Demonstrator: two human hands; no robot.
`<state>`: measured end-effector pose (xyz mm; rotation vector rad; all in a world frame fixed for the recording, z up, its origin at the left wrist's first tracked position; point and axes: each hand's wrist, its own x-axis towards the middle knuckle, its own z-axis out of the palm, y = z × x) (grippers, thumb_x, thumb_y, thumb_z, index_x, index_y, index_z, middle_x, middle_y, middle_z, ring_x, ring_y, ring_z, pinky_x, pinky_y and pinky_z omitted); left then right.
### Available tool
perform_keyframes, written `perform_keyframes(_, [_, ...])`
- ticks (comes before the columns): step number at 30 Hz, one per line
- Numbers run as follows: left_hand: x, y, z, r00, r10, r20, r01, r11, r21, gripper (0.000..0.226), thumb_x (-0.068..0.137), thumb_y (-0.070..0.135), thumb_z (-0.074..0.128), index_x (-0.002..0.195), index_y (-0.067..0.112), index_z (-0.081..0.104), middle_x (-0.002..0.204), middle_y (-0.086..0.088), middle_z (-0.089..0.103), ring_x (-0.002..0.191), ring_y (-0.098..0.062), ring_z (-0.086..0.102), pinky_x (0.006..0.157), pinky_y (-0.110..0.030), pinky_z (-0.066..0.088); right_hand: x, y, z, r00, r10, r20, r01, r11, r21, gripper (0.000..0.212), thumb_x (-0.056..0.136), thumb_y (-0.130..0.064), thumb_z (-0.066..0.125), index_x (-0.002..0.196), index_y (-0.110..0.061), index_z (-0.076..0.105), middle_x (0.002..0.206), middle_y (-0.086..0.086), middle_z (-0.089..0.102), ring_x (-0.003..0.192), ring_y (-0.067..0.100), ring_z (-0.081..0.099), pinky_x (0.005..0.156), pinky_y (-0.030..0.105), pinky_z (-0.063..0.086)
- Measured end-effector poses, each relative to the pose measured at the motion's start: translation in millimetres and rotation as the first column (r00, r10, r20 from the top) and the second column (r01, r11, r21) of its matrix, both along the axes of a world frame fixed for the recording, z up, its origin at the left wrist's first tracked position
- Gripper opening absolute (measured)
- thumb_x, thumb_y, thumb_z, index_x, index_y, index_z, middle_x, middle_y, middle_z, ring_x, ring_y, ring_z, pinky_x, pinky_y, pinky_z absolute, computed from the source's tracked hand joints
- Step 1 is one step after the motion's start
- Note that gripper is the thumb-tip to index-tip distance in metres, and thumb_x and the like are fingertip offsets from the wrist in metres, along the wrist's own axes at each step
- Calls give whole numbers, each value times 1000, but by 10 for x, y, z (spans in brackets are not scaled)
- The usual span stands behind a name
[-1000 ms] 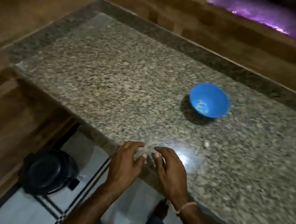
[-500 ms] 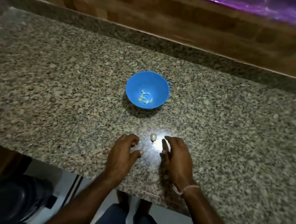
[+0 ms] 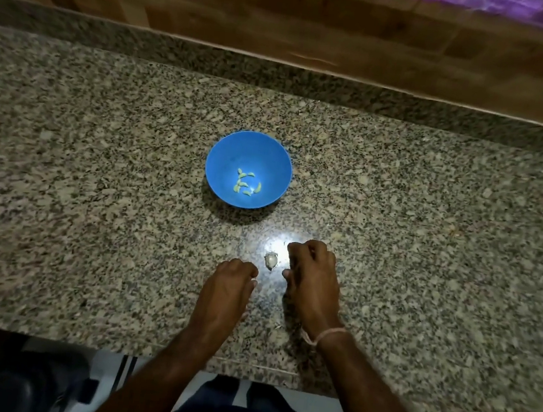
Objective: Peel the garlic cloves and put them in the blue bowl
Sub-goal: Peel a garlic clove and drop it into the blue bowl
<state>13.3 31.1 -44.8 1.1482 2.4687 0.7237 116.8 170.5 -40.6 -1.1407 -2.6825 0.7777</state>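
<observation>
A blue bowl sits on the speckled stone counter. Inside the bowl, at the bottom, lie a few small peeled garlic pieces that look pale green. One garlic clove with its white skin on lies on the counter in front of the bowl, a little to the right of it, right by a bright spot of light.

The left hand is on the counter in front of the bowl, near the clove but not touching it. Its fingers are curled under, and I cannot tell if they hold anything. The right hand is in front of the bowl and more to the right, just beside the clove. Its fingers are bent, with the thumb and first finger apart, and the clove lies by that gap. I cannot tell if they touch it. A thin pink band goes round the right wrist.

Behind the bowl, past the far edge of the counter, is a brown wooden wall
</observation>
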Motion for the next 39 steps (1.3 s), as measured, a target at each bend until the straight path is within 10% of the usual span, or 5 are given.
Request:
perform_keyframes(5, [-103,-28,7,999,-42,33,42,999,19,10,90,0,65,90,9,70,82,-5,62,76,-25,60,67,-41,51,-31,-31,41,999,-36,-11,36,999,-20,45,79,0,78,111,-25,59,117,-3,51,102,22,43,69,42,51])
perform_keyframes(12, [-389,175,503,946,185,265,-265,913,309,13,95,7,66,100,15,75,90,5,70,78,-6,65,69,-11,47,-72,-42,46,997,-82,-7,82,996,-40,50,80,1,79,118,-26,61,123,-5,51,108,18,42,72,37,49])
perform_keyframes(27, [-874,679,687,973,222,-68,-188,925,332,11,96,14,67,107,14,71,102,-2,66,85,-17,61,72,-28,44,-81,-4,26,992,-83,-94,73,992,-107,55,79,6,79,122,-24,62,125,-7,49,106,11,35,75,6,33])
perform_keyframes(36, [139,481,50,972,170,159,-190,974,119,22,90,12,74,111,19,72,98,1,61,87,-17,60,69,-26,38,192,241,-168,972,57,-227,-92,985,-147,43,84,-7,80,123,-19,66,123,-6,53,112,19,50,89,30,47])
perform_keyframes(39, [221,535,47,756,262,600,-441,881,171,23,90,5,75,104,22,74,90,-7,70,84,-21,68,73,-27,53,261,238,-113,917,-144,-372,-50,884,-465,30,90,-8,79,119,-14,73,115,-2,69,108,13,67,91,31,57])
